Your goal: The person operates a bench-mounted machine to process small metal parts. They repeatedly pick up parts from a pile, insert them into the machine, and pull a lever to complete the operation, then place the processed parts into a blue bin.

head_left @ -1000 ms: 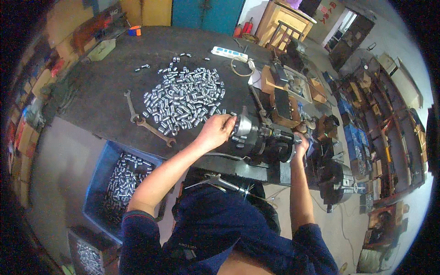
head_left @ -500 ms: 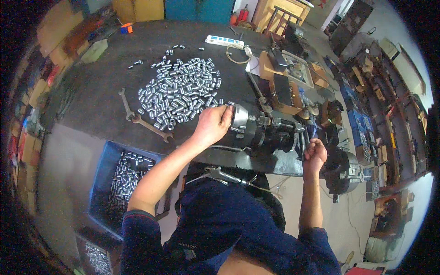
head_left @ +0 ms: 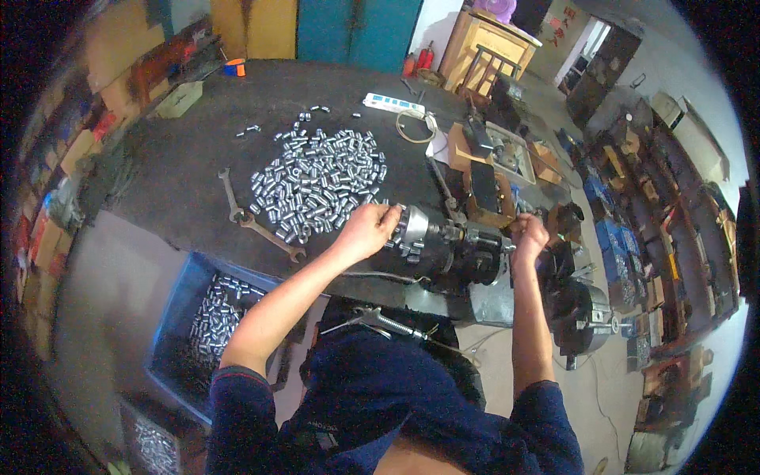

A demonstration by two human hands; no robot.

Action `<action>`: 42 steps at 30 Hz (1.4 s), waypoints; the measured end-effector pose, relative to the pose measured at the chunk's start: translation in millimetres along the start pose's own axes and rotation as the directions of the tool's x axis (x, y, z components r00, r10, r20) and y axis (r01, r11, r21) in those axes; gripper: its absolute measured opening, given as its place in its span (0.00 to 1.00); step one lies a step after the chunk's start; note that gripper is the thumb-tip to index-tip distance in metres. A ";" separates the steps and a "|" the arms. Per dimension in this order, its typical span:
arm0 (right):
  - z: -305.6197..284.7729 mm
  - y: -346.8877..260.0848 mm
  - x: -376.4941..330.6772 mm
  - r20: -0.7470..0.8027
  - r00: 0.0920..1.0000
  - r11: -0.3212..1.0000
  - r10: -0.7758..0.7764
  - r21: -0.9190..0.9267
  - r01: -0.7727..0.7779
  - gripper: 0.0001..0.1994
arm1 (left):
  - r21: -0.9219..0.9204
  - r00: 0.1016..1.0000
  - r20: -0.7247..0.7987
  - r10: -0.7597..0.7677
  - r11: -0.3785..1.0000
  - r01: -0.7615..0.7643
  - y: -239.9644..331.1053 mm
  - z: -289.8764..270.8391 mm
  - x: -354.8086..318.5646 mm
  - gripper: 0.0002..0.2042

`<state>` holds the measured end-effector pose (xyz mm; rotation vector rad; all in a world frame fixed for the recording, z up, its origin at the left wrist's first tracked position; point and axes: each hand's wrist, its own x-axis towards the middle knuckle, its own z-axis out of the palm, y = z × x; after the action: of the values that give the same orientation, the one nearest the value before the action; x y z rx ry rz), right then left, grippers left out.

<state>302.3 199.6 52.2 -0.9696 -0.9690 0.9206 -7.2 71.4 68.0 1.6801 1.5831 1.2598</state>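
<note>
A bench machine with a silver conical chuck [head_left: 413,226] stands at the front edge of the dark table. My left hand [head_left: 368,231] is closed in a pinch at the chuck's left face; the fingers hide what lies between them. Several small shiny metal cylinders [head_left: 410,252] sit just below the chuck. At the machine's right end, my right hand [head_left: 529,236] is closed round a lever, most of which the fingers cover. A large pile of short metal cylinders [head_left: 321,178] lies beyond my left hand.
Two open-end wrenches [head_left: 269,237] lie left of the pile. A blue bin [head_left: 170,317] with metal pieces stands below the table's front edge. An air gun [head_left: 380,318] lies near my lap. Farther back are a power strip [head_left: 393,103] and a cardboard box [head_left: 492,207]. Shelves [head_left: 673,237] line the right.
My right hand has moved up and left, closer to the machine's body. My left hand stays at the chuck. The whole view has shifted slightly, so the table appears lower.
</note>
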 end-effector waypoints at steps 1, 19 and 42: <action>8.7 -22.9 -12.6 -0.024 0.998 0.998 -0.049 0.040 0.050 0.08 | -0.069 0.998 0.034 -0.049 0.996 0.051 -10.5 2.8 1.2 0.18; -17.7 26.3 -4.6 -0.028 0.976 0.936 -0.218 -0.289 0.201 0.11 | -0.370 0.949 0.007 -0.316 0.881 0.296 -21.0 -56.7 -44.1 0.17; -48.4 62.1 -48.2 -0.145 0.988 0.997 0.057 0.063 -0.049 0.08 | 0.426 0.962 0.233 0.139 0.875 -0.230 -40.3 -11.9 -26.4 0.09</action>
<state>322.3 161.8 -29.6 -1.0022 -0.7907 0.9043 -34.2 51.3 31.6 2.2141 1.7123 0.8083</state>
